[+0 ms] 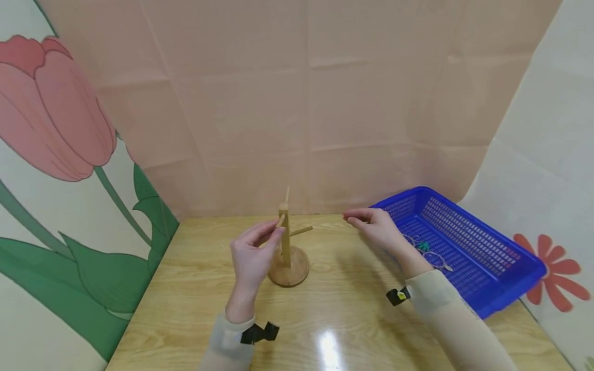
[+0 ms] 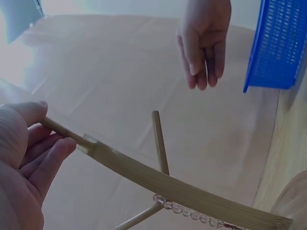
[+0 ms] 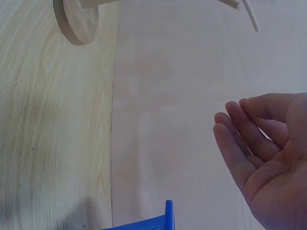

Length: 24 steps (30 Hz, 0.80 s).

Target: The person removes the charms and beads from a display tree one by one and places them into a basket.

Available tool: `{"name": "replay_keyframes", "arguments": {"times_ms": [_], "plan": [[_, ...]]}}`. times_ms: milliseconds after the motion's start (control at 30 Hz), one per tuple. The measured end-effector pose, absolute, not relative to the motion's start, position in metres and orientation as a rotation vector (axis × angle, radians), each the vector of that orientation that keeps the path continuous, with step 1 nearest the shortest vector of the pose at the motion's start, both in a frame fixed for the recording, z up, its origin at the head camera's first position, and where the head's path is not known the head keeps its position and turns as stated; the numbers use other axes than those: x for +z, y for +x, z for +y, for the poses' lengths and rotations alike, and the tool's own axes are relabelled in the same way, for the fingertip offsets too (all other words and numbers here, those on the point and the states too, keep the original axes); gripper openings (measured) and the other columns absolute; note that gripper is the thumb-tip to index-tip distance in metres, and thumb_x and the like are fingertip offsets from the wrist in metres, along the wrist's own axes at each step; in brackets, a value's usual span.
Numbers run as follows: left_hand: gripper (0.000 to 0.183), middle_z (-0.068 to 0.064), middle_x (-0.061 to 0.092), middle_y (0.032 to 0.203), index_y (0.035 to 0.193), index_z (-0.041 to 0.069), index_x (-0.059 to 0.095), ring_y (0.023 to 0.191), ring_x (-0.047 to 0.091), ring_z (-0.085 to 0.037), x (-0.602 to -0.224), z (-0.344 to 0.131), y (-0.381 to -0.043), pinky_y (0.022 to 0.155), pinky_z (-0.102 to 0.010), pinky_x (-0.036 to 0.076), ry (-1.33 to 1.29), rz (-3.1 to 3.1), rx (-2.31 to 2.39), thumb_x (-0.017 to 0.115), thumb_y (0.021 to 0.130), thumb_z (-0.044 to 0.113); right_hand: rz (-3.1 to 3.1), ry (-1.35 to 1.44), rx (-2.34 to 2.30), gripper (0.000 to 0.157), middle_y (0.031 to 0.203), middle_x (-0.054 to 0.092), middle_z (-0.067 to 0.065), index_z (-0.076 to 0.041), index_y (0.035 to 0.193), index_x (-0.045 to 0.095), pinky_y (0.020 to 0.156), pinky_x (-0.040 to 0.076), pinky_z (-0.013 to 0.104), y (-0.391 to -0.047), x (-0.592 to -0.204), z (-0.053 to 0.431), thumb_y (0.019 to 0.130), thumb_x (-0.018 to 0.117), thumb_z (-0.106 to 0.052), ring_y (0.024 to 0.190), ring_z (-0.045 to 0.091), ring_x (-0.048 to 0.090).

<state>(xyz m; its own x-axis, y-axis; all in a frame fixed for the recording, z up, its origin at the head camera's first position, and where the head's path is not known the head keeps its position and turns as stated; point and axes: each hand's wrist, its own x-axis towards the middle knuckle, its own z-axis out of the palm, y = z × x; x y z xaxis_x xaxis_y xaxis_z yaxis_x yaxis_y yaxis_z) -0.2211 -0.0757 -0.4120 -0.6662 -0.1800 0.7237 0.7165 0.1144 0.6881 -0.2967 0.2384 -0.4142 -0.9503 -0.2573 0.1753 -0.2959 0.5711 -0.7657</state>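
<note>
A wooden stand (image 1: 286,247) with a round base (image 1: 297,270) and several thin pegs stands upright on the table. My left hand (image 1: 250,250) pinches one peg (image 2: 60,128) near the top of the post between thumb and fingers. In the left wrist view, a string of clear beads (image 2: 186,212) hangs along the post from a lower peg. My right hand (image 1: 378,229) hovers between the stand and the blue basket, fingers gently bent and nothing visible in them; the right wrist view shows the same hand (image 3: 264,153) apart from everything.
At the right, the blue plastic basket (image 1: 464,234) holds thin looped jewelry (image 1: 436,253) and a green piece (image 1: 423,246). A pinkish sheet (image 1: 241,129) covers the wall behind the wooden table (image 1: 185,288). Printed flowers decorate both side walls.
</note>
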Motion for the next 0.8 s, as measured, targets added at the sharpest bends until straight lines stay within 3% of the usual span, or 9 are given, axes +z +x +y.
{"name": "replay_keyframes", "arguments": {"times_ms": [367,433,667,800], "plan": [[0.012,-0.016,0.075,0.092,0.1,-0.006,0.075,0.081,0.073,-0.027,-0.406,-0.08,-0.223,0.071,-0.026,0.063,-0.444,-1.734,-1.68,0.074,0.088,-0.002,-2.751,0.453,1.372,0.027,0.119,0.071,0.0,-0.017,0.124,0.07,0.094,0.056,0.044,-0.297,-0.419,0.239,0.101,0.061,-0.029,0.111,0.02,0.065],[0.013,-0.018,0.075,0.094,0.1,-0.008,0.074,0.083,0.073,-0.028,-0.4,-0.08,-0.22,0.073,-0.028,0.063,-0.438,-1.723,-1.721,0.073,0.089,-0.002,-2.76,0.438,1.401,0.027,0.12,0.07,0.0,-0.018,0.123,0.07,0.096,0.055,0.044,-0.297,-0.42,0.239,0.101,0.061,-0.031,0.111,0.019,0.064],[0.016,-0.023,0.073,0.095,0.104,-0.01,0.072,0.084,0.074,-0.017,-0.395,-0.082,-0.225,0.078,-0.029,0.062,-0.393,-1.702,-1.842,0.071,0.091,0.0,-2.764,0.469,1.42,0.026,0.118,0.07,-0.004,-0.021,0.124,0.069,0.098,0.054,0.045,-0.296,-0.423,0.237,0.103,0.058,-0.03,0.113,0.018,0.064],[0.017,-0.028,0.071,0.098,0.106,-0.009,0.071,0.086,0.074,-0.023,-0.407,-0.087,-0.241,0.079,-0.032,0.062,-0.387,-1.638,-1.94,0.07,0.092,-0.001,-2.768,0.479,1.425,0.026,0.119,0.07,-0.005,-0.022,0.125,0.069,0.098,0.055,0.044,-0.297,-0.424,0.237,0.103,0.058,-0.031,0.113,0.017,0.064]]}}
